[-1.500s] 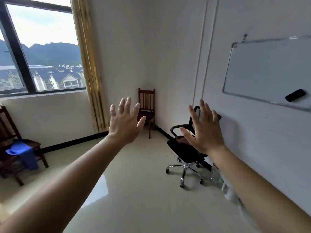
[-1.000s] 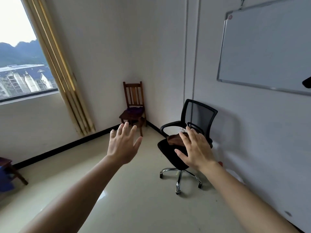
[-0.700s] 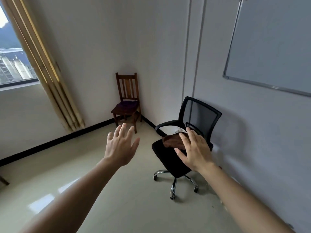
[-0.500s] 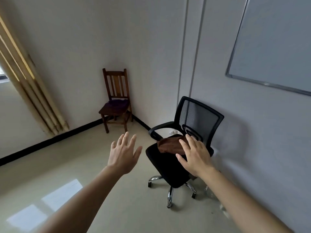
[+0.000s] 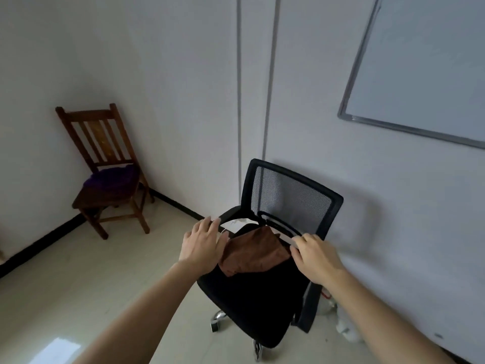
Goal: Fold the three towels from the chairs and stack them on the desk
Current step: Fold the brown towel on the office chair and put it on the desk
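A crumpled brown towel [image 5: 253,252] lies on the seat of a black mesh office chair [image 5: 291,200] by the right wall. My left hand [image 5: 203,244] hovers at the towel's left edge with its fingers straight. My right hand [image 5: 316,256] reaches in at the towel's right edge, fingers slightly bent, holding nothing that I can see. A dark purple towel [image 5: 111,177] sits bunched on the seat of a wooden chair [image 5: 98,137] in the far left corner. No desk is in view.
A whiteboard [image 5: 425,69] hangs on the right wall. White bags or bottles [image 5: 341,324] lie on the floor by the wall behind the office chair. Pale tiled floor [image 5: 78,285] stretches between the two chairs.
I have come closer to the office chair and the view has swung right. Both hands have dropped from in front of me to the two sides of the brown towel.
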Action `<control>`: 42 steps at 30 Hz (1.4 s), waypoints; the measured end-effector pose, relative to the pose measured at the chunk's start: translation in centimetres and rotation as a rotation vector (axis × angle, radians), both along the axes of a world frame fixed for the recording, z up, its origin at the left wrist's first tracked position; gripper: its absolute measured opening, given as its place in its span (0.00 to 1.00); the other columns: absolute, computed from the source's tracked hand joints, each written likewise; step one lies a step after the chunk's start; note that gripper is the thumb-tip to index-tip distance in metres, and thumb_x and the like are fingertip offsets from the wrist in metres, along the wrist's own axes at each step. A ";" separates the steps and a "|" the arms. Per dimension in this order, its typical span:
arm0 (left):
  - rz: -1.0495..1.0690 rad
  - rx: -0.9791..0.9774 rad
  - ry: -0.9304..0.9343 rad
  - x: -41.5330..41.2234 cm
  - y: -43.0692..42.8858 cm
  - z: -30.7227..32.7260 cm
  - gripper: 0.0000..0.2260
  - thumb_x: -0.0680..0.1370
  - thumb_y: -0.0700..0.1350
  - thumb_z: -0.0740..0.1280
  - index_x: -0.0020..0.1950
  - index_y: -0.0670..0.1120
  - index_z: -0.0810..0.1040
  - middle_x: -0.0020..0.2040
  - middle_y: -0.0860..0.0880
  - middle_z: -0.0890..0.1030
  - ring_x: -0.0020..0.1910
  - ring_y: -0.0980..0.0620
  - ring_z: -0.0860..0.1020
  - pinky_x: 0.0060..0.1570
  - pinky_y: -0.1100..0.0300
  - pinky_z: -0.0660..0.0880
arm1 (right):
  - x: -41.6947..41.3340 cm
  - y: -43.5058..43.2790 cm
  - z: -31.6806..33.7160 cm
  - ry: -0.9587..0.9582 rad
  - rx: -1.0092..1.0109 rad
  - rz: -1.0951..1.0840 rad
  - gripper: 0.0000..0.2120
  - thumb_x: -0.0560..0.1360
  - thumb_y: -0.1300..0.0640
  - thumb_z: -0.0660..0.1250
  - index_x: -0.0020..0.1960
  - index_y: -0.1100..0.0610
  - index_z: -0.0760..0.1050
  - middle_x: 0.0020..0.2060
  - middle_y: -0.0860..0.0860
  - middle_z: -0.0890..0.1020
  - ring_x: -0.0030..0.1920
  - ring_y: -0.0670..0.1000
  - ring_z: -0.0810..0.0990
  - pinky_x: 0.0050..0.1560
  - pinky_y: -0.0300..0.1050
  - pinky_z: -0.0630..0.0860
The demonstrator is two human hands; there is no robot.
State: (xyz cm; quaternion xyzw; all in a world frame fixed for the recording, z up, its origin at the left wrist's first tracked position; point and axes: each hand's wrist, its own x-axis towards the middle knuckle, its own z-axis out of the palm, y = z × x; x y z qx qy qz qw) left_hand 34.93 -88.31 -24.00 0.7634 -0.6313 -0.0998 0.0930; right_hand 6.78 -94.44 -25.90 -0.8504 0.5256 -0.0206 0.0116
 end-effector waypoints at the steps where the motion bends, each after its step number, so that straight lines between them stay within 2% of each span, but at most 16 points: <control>1: -0.010 0.025 0.017 -0.2 -1.9 -0.9 0.25 0.82 0.60 0.50 0.77 0.51 0.60 0.78 0.49 0.61 0.77 0.47 0.59 0.72 0.46 0.60 | -0.1 -1.5 -0.8 -0.018 0.035 -0.025 0.17 0.83 0.46 0.52 0.59 0.51 0.76 0.49 0.48 0.81 0.49 0.52 0.81 0.44 0.49 0.79; 5: -0.073 0.122 0.000 -1.1 -8.0 -4.2 0.25 0.82 0.60 0.49 0.77 0.52 0.61 0.78 0.50 0.62 0.76 0.48 0.60 0.73 0.47 0.60 | -0.2 -7.0 -5.0 -0.021 0.170 -0.048 0.18 0.83 0.47 0.49 0.50 0.53 0.76 0.44 0.50 0.82 0.43 0.55 0.83 0.40 0.50 0.78; 8: -0.102 0.241 0.043 -2.1 -12.3 -7.3 0.23 0.83 0.60 0.50 0.74 0.53 0.65 0.75 0.52 0.65 0.74 0.49 0.63 0.71 0.49 0.62 | -0.4 -11.3 -8.7 -0.015 0.330 -0.027 0.19 0.84 0.47 0.50 0.52 0.55 0.76 0.48 0.53 0.82 0.48 0.58 0.82 0.41 0.49 0.71; 14: -0.172 0.462 0.062 -2.3 -20.0 -16.0 0.24 0.81 0.63 0.50 0.74 0.55 0.65 0.73 0.53 0.67 0.72 0.50 0.65 0.67 0.50 0.66 | 0.0 -16.5 -15.9 -0.103 0.639 -0.145 0.19 0.82 0.45 0.55 0.61 0.54 0.76 0.55 0.53 0.81 0.56 0.56 0.80 0.52 0.50 0.76; 15: -0.197 0.497 0.056 -2.4 -21.3 -17.5 0.25 0.80 0.64 0.50 0.74 0.54 0.64 0.73 0.52 0.66 0.72 0.49 0.65 0.67 0.51 0.66 | 0.1 -17.1 -17.4 -0.120 0.659 -0.182 0.19 0.82 0.45 0.55 0.63 0.54 0.75 0.57 0.52 0.81 0.56 0.55 0.80 0.54 0.50 0.76; 19: -0.332 0.555 -0.050 -2.3 -27.3 -26.7 0.44 0.64 0.70 0.45 0.77 0.51 0.60 0.75 0.48 0.64 0.73 0.47 0.63 0.71 0.54 0.61 | 1.0 -19.5 -25.2 -0.179 0.728 -0.353 0.21 0.82 0.46 0.57 0.72 0.52 0.69 0.65 0.51 0.77 0.63 0.53 0.77 0.58 0.48 0.74; 21: -0.274 0.554 0.024 -2.7 -29.9 -31.4 0.44 0.66 0.70 0.47 0.79 0.50 0.58 0.76 0.46 0.64 0.74 0.46 0.62 0.73 0.52 0.59 | 1.9 -20.6 -30.0 -0.202 0.739 -0.460 0.23 0.82 0.47 0.57 0.74 0.52 0.67 0.68 0.52 0.74 0.66 0.54 0.76 0.60 0.49 0.74; 23: -0.182 0.499 0.110 -3.4 -32.3 -34.3 0.38 0.73 0.68 0.53 0.79 0.50 0.59 0.75 0.45 0.65 0.74 0.45 0.64 0.73 0.50 0.60 | 2.5 -21.7 -33.2 -0.233 0.694 -0.537 0.24 0.81 0.46 0.58 0.75 0.53 0.65 0.69 0.54 0.72 0.67 0.55 0.74 0.61 0.50 0.74; 26: -0.170 0.387 0.074 -3.6 -34.9 -40.4 0.32 0.77 0.62 0.60 0.78 0.54 0.57 0.75 0.47 0.65 0.73 0.44 0.64 0.72 0.47 0.62 | 4.0 -22.5 -38.6 -0.249 0.585 -0.644 0.27 0.80 0.44 0.59 0.76 0.54 0.63 0.70 0.55 0.70 0.70 0.56 0.70 0.64 0.53 0.74; 29: -0.172 0.337 0.072 -3.6 -37.1 -45.1 0.30 0.79 0.55 0.61 0.79 0.50 0.56 0.79 0.45 0.59 0.77 0.44 0.56 0.74 0.44 0.56 | 5.3 -23.0 -43.1 -0.229 0.494 -0.767 0.31 0.80 0.42 0.58 0.78 0.56 0.59 0.73 0.58 0.67 0.72 0.59 0.68 0.66 0.55 0.72; 32: -0.113 0.263 0.131 -4.1 -38.6 -47.7 0.29 0.81 0.56 0.57 0.79 0.46 0.55 0.80 0.45 0.56 0.79 0.44 0.53 0.75 0.41 0.52 | 6.0 -22.7 -45.7 -0.194 0.380 -0.866 0.31 0.80 0.42 0.59 0.76 0.60 0.62 0.67 0.61 0.73 0.65 0.61 0.74 0.58 0.57 0.77; 35: -0.074 0.382 0.121 -4.6 -39.9 -48.5 0.30 0.82 0.56 0.56 0.80 0.44 0.51 0.78 0.42 0.60 0.77 0.41 0.56 0.72 0.39 0.53 | 6.2 -22.0 -46.5 -0.201 0.214 -0.836 0.20 0.79 0.48 0.64 0.66 0.59 0.74 0.54 0.60 0.80 0.52 0.61 0.80 0.44 0.54 0.79; 37: -0.149 0.405 0.102 -4.1 -39.8 -48.3 0.25 0.81 0.53 0.59 0.76 0.45 0.62 0.72 0.41 0.70 0.72 0.38 0.65 0.67 0.41 0.61 | 6.1 -21.2 -45.9 -0.232 0.192 -0.800 0.14 0.80 0.49 0.64 0.60 0.56 0.77 0.48 0.57 0.82 0.46 0.59 0.82 0.39 0.50 0.78; 39: -0.247 0.348 0.186 -3.3 -38.6 -47.3 0.15 0.80 0.50 0.61 0.62 0.44 0.76 0.58 0.40 0.79 0.60 0.37 0.75 0.56 0.48 0.70 | 6.1 -20.6 -44.5 -0.259 0.243 -0.801 0.12 0.80 0.49 0.63 0.59 0.54 0.77 0.46 0.53 0.84 0.44 0.57 0.84 0.38 0.48 0.77; 40: -0.264 0.316 0.233 -2.9 -37.8 -46.8 0.13 0.80 0.49 0.62 0.57 0.43 0.78 0.53 0.40 0.81 0.55 0.37 0.78 0.51 0.50 0.72 | 6.0 -20.2 -43.8 -0.264 0.270 -0.814 0.13 0.81 0.48 0.62 0.60 0.53 0.76 0.46 0.53 0.84 0.45 0.57 0.84 0.38 0.47 0.76; 42: -0.242 0.279 0.302 -1.8 -35.7 -44.4 0.12 0.79 0.49 0.64 0.58 0.44 0.78 0.52 0.41 0.82 0.51 0.38 0.79 0.47 0.52 0.73 | 5.9 -19.4 -41.7 -0.261 0.304 -0.853 0.14 0.81 0.47 0.62 0.62 0.54 0.75 0.46 0.53 0.85 0.47 0.58 0.84 0.40 0.48 0.76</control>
